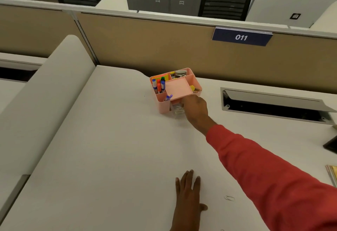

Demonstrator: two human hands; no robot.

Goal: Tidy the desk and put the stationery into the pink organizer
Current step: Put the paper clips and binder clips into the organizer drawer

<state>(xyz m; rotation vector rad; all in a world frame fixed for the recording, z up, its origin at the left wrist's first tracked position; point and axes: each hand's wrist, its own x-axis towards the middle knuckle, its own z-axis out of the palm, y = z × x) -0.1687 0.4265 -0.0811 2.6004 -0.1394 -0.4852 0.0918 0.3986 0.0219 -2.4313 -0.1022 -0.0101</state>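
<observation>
Pink organizer (179, 88) far back on the white worktop (113, 157), close to the tan partition (164, 48). Markers (159, 84) upright in its left compartment, a blue pen (168, 97) in the front-left one, coloured notes (161, 76) at the back left, metal bits at the back right, something yellow (192, 87) in the right slot. Centre tray bare and pink.

Right hand (196, 107), red sleeve (264, 167) behind it, stretched out to the organizer's front right corner, fingers curled down against its front; grip hidden, cannot tell whether anything is held. Clear drawer with paper clips (179, 110) just left of that hand, at the organizer's base.

Left hand (188, 192) flat on the worktop near the front edge, palm down, fingers spread, holding nothing.

One loose paper clip (229, 198) on the worktop right of the left hand, well apart from the organizer. Cable slot (273, 103) open at the right. Sign "011" (241, 37) on the partition.
</observation>
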